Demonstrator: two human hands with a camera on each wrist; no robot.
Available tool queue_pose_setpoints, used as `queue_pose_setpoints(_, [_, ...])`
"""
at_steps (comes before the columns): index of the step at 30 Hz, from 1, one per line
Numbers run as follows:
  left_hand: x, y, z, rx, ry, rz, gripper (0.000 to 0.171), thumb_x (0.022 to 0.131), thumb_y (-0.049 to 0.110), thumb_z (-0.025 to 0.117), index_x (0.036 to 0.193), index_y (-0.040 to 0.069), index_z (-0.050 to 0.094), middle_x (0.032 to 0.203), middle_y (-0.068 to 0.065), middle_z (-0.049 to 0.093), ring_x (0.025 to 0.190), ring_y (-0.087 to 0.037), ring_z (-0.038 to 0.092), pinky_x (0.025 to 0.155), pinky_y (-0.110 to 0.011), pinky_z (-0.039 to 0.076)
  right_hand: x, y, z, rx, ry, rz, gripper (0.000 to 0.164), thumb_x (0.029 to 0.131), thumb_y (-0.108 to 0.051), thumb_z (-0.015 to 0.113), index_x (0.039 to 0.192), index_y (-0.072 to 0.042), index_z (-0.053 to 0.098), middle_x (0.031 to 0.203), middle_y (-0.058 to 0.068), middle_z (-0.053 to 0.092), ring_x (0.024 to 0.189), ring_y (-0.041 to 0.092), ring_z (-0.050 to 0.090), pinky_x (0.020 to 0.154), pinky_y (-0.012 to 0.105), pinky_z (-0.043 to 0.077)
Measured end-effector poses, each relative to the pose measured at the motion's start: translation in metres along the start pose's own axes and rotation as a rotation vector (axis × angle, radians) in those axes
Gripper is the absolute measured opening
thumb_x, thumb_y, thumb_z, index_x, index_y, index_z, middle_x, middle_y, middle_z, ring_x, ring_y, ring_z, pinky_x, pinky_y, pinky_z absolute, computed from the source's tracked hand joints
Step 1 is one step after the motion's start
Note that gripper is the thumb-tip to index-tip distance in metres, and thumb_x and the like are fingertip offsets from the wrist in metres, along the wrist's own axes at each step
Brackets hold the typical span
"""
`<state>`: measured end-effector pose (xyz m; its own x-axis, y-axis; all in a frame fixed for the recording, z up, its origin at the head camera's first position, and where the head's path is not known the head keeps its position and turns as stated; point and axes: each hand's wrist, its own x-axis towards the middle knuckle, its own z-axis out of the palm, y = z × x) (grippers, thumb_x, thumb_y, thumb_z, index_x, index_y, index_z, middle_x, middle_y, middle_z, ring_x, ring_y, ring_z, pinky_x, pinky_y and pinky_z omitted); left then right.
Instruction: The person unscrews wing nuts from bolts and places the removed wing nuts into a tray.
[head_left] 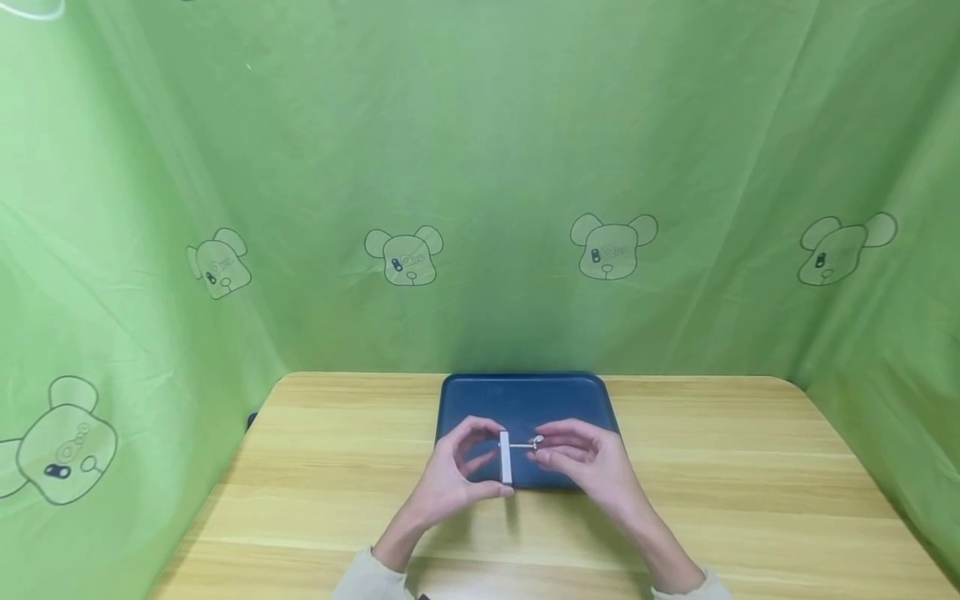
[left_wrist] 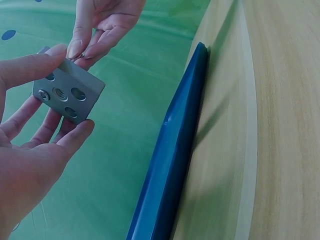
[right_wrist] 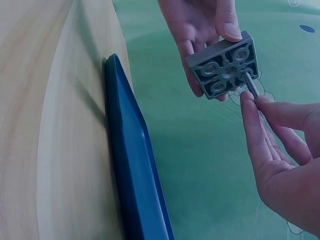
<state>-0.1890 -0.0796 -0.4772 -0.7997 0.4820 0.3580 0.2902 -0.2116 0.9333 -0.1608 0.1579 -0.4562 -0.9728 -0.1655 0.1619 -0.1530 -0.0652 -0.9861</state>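
Note:
My left hand [head_left: 453,475] holds a square grey block [left_wrist: 67,95] by its edges, thumb on one side and fingers on the opposite one. Round holes pierce the block, and a bolt head [left_wrist: 44,95] sits in one corner hole. From the other, ribbed face the bolt's threaded shank [right_wrist: 251,85] sticks out towards my right hand [head_left: 596,462]. Thumb and fingertips of that hand pinch a small shiny piece at the shank's end, which looks like a wing nut [head_left: 537,440]; the fingers partly cover it. Both hands are raised above the tray's near edge.
A dark blue tray [head_left: 517,383] with a raised rim lies on the wood-grain table [head_left: 360,433], near its far edge. Green curtains [head_left: 495,167] printed with bear heads enclose the table at the back and on both sides.

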Motion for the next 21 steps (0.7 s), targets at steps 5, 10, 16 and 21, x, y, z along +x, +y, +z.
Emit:
queue_pose_setpoints(5, [0.0002, 0.0001, 0.0004, 0.006, 0.0, -0.001, 0.07, 0.068, -0.014, 0.085, 0.13, 0.001, 0.056, 0.133, -0.029, 0.052, 0.129, -0.035, 0.054, 0.114, -0.043, 0.047, -0.0008, -0.0007, 0.0016, 0.0, 0.007, 0.008, 0.038, 0.087, 0.004, 0.077, 0.12, 0.013, 0.063, 0.111, 0.034, 0.068, 0.095, 0.03, 0.075, 0.088, 0.041, 0.063])
queue_pose_setpoints(10, [-0.0002, 0.0005, 0.0005, 0.003, 0.0, 0.003, 0.07, 0.068, -0.014, 0.085, 0.129, 0.0, 0.056, 0.132, -0.022, 0.055, 0.13, -0.045, 0.051, 0.113, -0.043, 0.048, -0.0003, -0.0009, 0.0016, -0.016, 0.01, 0.012, 0.037, 0.087, 0.004, 0.077, 0.119, 0.015, 0.064, 0.111, 0.037, 0.067, 0.094, 0.028, 0.076, 0.086, 0.041, 0.064])
queue_pose_setpoints(16, [-0.0007, 0.0006, 0.0007, 0.009, -0.002, 0.01, 0.07, 0.068, -0.014, 0.085, 0.13, 0.001, 0.055, 0.131, -0.017, 0.055, 0.13, -0.037, 0.054, 0.113, -0.043, 0.047, -0.0001, -0.0013, 0.0012, -0.045, 0.001, -0.014, 0.033, 0.087, 0.005, 0.076, 0.117, 0.015, 0.065, 0.112, 0.034, 0.068, 0.093, 0.026, 0.076, 0.085, 0.04, 0.065])
queue_pose_setpoints(21, [-0.0006, 0.0005, 0.0007, 0.013, -0.007, 0.012, 0.07, 0.069, -0.014, 0.085, 0.13, 0.001, 0.055, 0.132, -0.017, 0.055, 0.129, -0.031, 0.055, 0.114, -0.043, 0.047, -0.0005, -0.0012, 0.0011, -0.074, -0.002, -0.037, 0.029, 0.087, 0.004, 0.076, 0.113, 0.014, 0.067, 0.11, 0.032, 0.07, 0.094, 0.024, 0.076, 0.084, 0.039, 0.065])
